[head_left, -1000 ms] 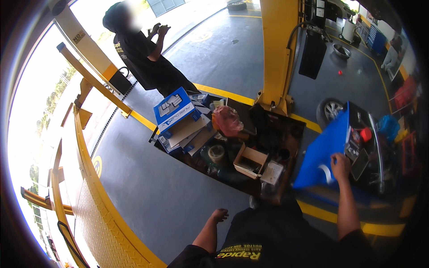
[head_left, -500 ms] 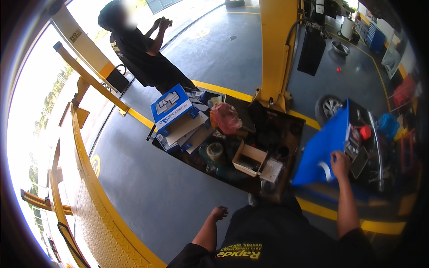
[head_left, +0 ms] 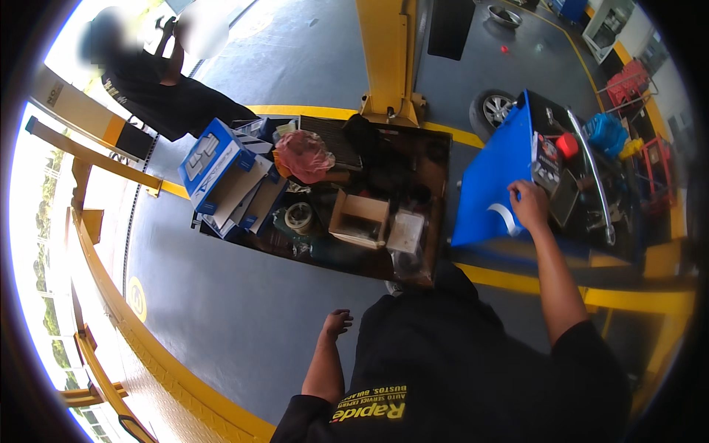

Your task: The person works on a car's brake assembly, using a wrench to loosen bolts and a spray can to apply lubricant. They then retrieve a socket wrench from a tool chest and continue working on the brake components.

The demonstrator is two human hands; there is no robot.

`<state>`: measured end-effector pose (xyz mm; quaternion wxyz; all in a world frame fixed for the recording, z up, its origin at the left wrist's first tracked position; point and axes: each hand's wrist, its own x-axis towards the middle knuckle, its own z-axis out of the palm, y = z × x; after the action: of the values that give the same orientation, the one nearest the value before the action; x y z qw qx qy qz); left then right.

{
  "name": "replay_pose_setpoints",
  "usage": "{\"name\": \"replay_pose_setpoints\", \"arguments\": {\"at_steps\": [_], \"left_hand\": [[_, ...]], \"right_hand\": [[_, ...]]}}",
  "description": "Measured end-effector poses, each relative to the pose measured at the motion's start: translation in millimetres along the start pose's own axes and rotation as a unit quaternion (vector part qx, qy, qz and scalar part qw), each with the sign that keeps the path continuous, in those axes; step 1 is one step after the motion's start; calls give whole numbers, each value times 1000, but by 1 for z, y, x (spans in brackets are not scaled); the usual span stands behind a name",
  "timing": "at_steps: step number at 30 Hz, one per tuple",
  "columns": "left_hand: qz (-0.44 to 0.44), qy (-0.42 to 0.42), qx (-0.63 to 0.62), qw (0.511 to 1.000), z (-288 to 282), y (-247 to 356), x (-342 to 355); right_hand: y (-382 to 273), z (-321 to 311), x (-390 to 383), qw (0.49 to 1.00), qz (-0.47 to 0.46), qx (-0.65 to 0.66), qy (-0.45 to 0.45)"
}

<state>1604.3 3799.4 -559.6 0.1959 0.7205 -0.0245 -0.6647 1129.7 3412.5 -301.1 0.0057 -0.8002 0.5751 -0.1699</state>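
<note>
My left hand hangs over the floor at my side, its fingers loosely bent and apart with nothing in them. My right hand is over the near edge of a blue tool cart, fingers half curled, and no object shows in it. Whether it touches the cart, I cannot tell. On the cart top a red-capped container, a dark printed box and a long silver bar lie close to that hand. A white curved mark shows on the cart's blue side.
A dark tray table ahead carries blue-and-white boxes, a pink rag bundle, an opened carton and a tape roll. A yellow post and a wheel stand beyond. Another person stands far left.
My view has shifted right and down, so the table and cart appear farther left and higher. The right hand stays by the cart edge; the left still hangs at my side.
</note>
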Motion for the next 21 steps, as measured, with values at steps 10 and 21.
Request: {"name": "replay_pose_setpoints", "arguments": {"at_steps": [10,21], "left_hand": [[-6,8,19,1000,4,7,-14],[-2,2,32,999,5,16,-16]], "right_hand": [[5,3,-3,1000,2,0,-3],[5,4,-1,1000,1,3,4]]}}
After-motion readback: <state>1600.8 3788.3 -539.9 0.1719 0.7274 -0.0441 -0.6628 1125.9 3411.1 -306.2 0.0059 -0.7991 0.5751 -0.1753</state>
